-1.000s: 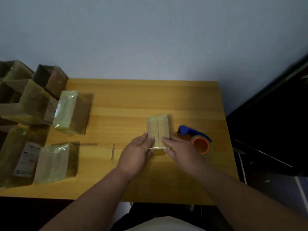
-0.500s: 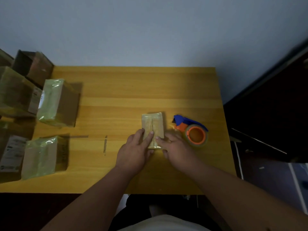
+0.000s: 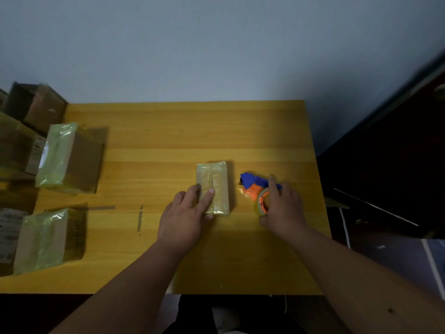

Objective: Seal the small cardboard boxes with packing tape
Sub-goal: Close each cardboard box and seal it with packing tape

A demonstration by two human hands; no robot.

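box (image 3: 212, 187): i see it lie flat, long side pointing away from me
left hand (image 3: 183, 215): straight fingers press the box
right hand (image 3: 284, 208): curled round the tape holder (image 3: 255, 189)
table (image 3: 168, 141): yellow wood by a pale wall (image 3: 216, 44)

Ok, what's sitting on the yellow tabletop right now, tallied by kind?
Cardboard boxes: 3, centre box, upper-left box, lower-left box
Tape dispenser: 1
Loose strips: 2, left strip, right strip
Total: 6, pile off left edge excluded

Both forearms are bare to the frame's edge, no sleeves showing. The left hand (image 3: 183, 218) and right hand (image 3: 285, 208) wear no gloves or rings.
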